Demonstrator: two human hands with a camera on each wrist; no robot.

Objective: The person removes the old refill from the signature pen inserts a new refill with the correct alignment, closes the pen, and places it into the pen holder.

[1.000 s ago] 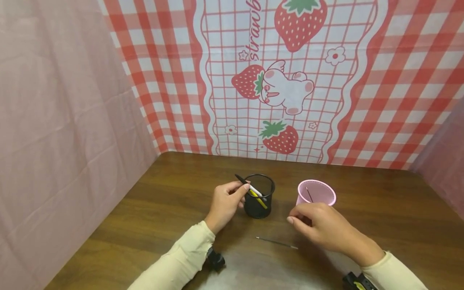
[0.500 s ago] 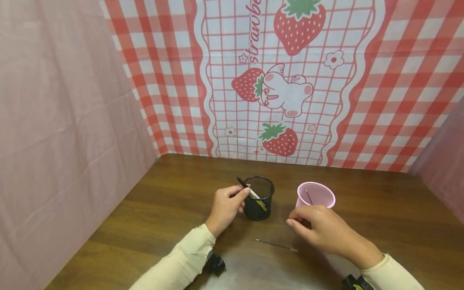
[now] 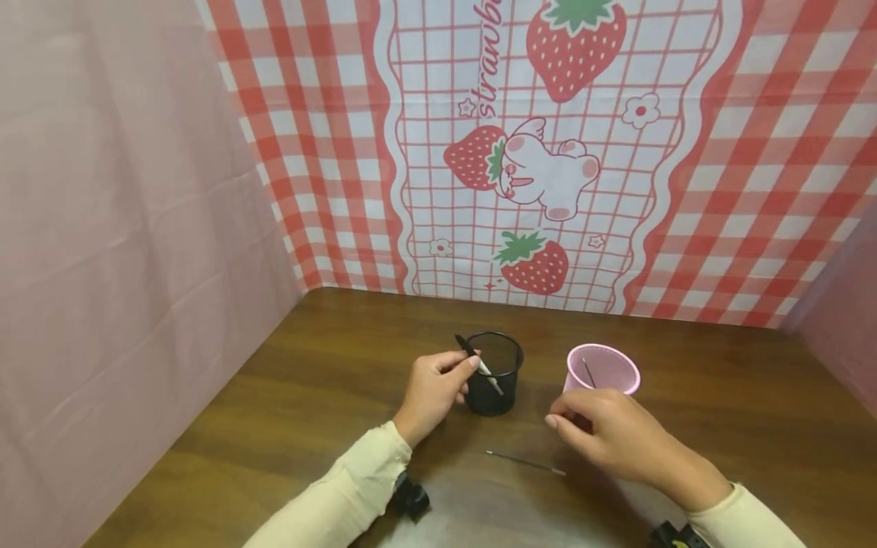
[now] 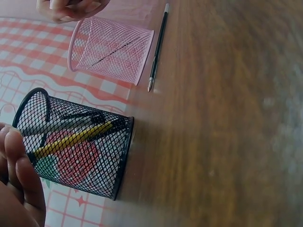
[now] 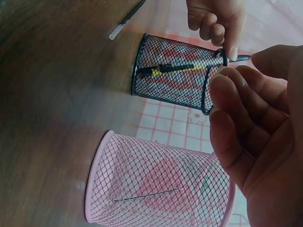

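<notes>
My left hand (image 3: 438, 384) pinches a black-and-white pen (image 3: 466, 347) at the near-left rim of the black mesh pen cup (image 3: 489, 396). The pen leans into the cup, black end sticking out above the fingers. Through the mesh in the left wrist view, a yellow pen (image 4: 71, 140) lies slanted beside the grey-white barrel. My right hand (image 3: 606, 430) hovers before the pink mesh pen cup (image 3: 570, 373), fingers loosely curled with nothing between them in the right wrist view. A thin dark pen refill (image 5: 147, 195) leans inside the pink cup.
Another thin dark pen refill (image 3: 525, 463) lies on the brown wooden table (image 3: 329, 358), between the forearms and in front of the cups. A red-checked strawberry cloth (image 3: 342, 190) hangs behind the table, and a pink curtain (image 3: 137, 228) stands along its left side.
The yellow pen, visible beside the white barrel a second ago, has gone out of sight in the head view. Both hands keep nearly the same place; the view shifts slightly.
</notes>
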